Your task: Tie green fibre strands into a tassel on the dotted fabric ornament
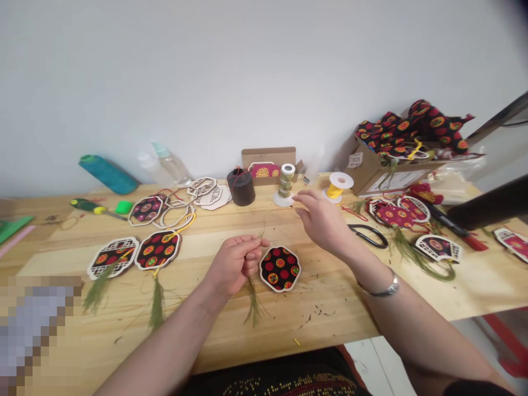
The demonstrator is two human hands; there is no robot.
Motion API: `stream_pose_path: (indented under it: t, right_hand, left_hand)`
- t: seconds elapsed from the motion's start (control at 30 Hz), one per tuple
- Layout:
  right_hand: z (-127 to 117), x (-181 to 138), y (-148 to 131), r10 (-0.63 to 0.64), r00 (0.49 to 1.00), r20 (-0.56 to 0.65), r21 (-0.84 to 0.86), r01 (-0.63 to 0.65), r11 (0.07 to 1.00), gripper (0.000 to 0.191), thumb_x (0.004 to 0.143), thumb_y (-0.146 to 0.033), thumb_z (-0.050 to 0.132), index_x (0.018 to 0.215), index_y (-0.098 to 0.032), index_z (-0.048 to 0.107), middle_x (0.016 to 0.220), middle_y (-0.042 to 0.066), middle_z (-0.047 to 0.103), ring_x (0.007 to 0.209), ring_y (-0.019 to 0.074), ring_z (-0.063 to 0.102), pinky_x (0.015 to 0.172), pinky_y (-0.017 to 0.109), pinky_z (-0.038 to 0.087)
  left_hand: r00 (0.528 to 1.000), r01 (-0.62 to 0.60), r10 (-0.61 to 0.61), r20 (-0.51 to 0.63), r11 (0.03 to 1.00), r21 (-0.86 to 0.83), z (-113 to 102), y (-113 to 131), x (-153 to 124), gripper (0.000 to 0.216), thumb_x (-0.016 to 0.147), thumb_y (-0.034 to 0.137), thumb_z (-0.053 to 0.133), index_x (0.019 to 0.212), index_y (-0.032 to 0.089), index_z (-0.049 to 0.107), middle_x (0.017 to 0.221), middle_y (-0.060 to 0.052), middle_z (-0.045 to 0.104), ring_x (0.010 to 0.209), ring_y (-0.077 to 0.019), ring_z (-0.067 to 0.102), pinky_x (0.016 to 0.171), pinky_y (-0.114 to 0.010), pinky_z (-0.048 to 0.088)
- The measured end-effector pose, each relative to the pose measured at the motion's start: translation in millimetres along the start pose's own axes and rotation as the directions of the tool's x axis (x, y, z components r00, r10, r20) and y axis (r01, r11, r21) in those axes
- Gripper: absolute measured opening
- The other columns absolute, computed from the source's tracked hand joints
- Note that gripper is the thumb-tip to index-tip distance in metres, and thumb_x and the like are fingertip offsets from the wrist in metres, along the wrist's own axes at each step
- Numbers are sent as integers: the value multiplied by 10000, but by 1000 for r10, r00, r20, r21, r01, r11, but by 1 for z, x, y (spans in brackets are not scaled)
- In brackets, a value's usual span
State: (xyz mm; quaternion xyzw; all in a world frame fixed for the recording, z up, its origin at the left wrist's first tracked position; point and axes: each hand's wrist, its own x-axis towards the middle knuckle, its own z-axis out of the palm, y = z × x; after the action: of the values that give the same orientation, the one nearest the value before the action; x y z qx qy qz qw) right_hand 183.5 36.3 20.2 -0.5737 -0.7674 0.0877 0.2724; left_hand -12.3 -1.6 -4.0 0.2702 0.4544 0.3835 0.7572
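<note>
My left hand [237, 261] is closed in a pinch on a bundle of olive-green thread, a tassel [253, 302] whose loose ends hang below the fist. Just to its right, flat on the wooden table, lies a scalloped ornament [280, 268] with black patterned fabric and a pale wooden rim. Farther back, my right hand [317, 220] hovers with thumb and forefinger apart, close to the base of a green thread spool [286, 184]. Any fine strand between its fingers is too thin to make out. A silver bracelet [388, 286] circles the right wrist.
Finished-looking tasselled ornaments [158, 250] lie left. Black scissors handles [369, 235] rest beyond my right wrist. A black thread cone [241, 187] and a yellow thread spool [337, 186] stand near the wall. At right are a fabric-filled cardboard box [381, 179] and a black post [490, 203].
</note>
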Motion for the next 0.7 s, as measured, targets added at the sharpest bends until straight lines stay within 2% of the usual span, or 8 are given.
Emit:
stream_pose_path:
  t: [0.07,0.13,0.23,0.3,0.43,0.57,0.7]
  right_hand:
    - [-19,-6,2,84,984,158,-238,-45,970,239,823,-122,432,952,-101,631,982,148,633,856,237,598,704,338,439]
    - [-35,-19,9,160,946,280,-433,-24,901,220,803,-82,418,845,-91,633,835,149,640,764,232,599,644,318,419]
    - [-48,-49,31,195,912,360,-589,60,806,217,761,-22,411,754,-81,620,738,155,620,738,232,590,667,317,407]
    - [-50,-70,48,205,916,344,-609,52,791,182,788,-72,435,757,-85,614,745,153,614,744,236,582,697,325,414]
    - [-44,-92,69,276,928,252,-602,-73,795,203,818,-154,466,956,-74,591,900,174,608,843,254,573,757,341,423]
    - [-44,-88,71,326,912,249,-585,-126,801,251,818,-224,481,979,-58,578,948,190,579,909,281,557,798,367,419]
    - [-56,-83,68,370,902,221,-478,-231,848,249,773,-286,519,930,-102,577,908,148,567,806,239,554,713,341,432]
  left_hand:
    - [1000,3,-4,-15,1000,-8,0,0,1,175,643,221,690,706,71,623,439,97,306,358,10,188,362,-142,113]
    - [1000,-2,1,-26,1000,-13,0,0,1,170,640,210,691,709,71,622,441,95,313,357,11,193,360,-139,121]
    - [999,-5,4,-44,1000,-20,1,1,0,159,639,199,689,700,70,618,440,95,307,352,12,195,359,-137,123]
    - [999,-1,0,-48,1000,-25,1,1,0,155,648,201,681,699,68,618,437,93,308,350,11,199,357,-137,124]
    - [999,0,-1,-43,1000,-25,1,1,0,152,656,201,674,703,66,621,436,89,318,353,11,203,357,-137,131]
    - [999,-2,1,-37,1000,-18,0,0,1,162,653,207,681,712,68,623,439,91,320,357,12,204,359,-136,131]
    - [999,-12,11,-34,1000,-11,0,0,1,157,647,205,684,700,73,619,437,94,308,357,9,193,359,-141,123]
